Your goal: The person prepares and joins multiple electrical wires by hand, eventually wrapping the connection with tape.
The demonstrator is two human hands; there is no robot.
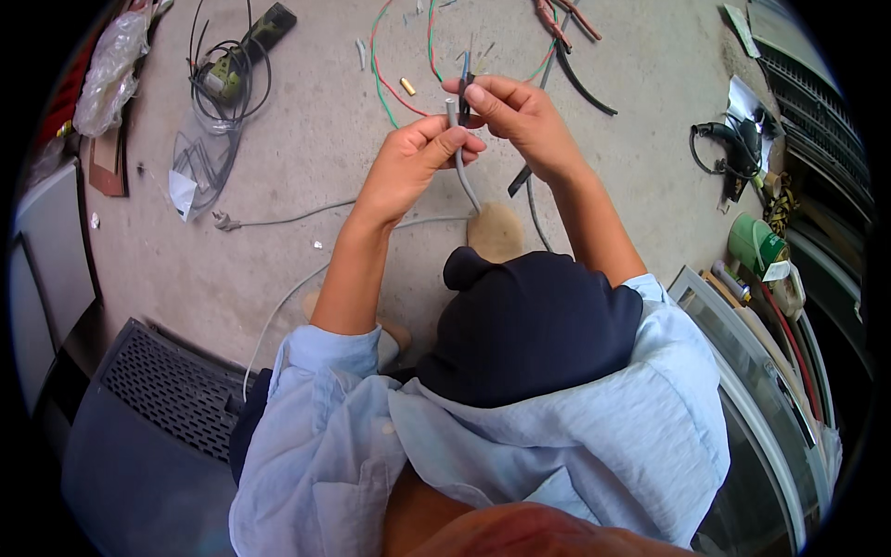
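Between the thumb and fingers of my left hand (422,158) is a grey cable (462,176), its cut end pointing up and away from me. My right hand (520,116) pinches a small dark cutting tool (465,91) with a narrow pointed end, right beside the cable's end. Whether the tool touches the cable I cannot tell. The two hands are close together, their fingertips nearly meeting. Below them, the cable runs down past a round tan pad (495,232). A grey cord with a plug (225,221) lies on the floor to the left.
Red and green wires (379,65), a small brass-coloured cylinder (407,86) and a black cable piece (585,88) lie beyond my hands. A green power tool (227,79) with a coiled cord is at far left. A corded black tool (738,148) and a green can (754,243) stand at right.
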